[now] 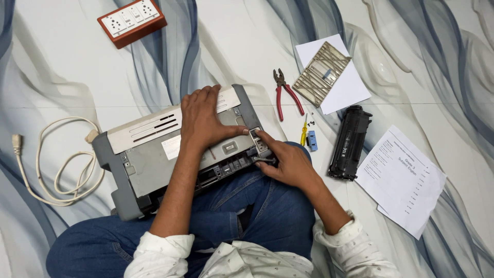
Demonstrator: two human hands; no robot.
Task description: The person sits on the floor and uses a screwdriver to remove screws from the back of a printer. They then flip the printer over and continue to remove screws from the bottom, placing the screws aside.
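Head view: grey printer (154, 154) propped against person's lap on marbled floor (62, 67), back panel facing up. Left hand (203, 116) lies flat, fingers spread, pressing printer's top edge; holds nothing. Right hand (285, 159) curled at printer's right end, fingertips pinching small part there; what exactly it grips, cannot tell. Red-handled pliers (285, 95), yellow screwdriver (304, 133), small blue piece (312, 140) lie just right of printer. Black toner cartridge (351, 142) farther right, beside printed sheets (406, 180). Beige grille (321, 73) rests on white paper (350, 87). White cable (56, 164) coiled left; red socket board (131, 20) top left.
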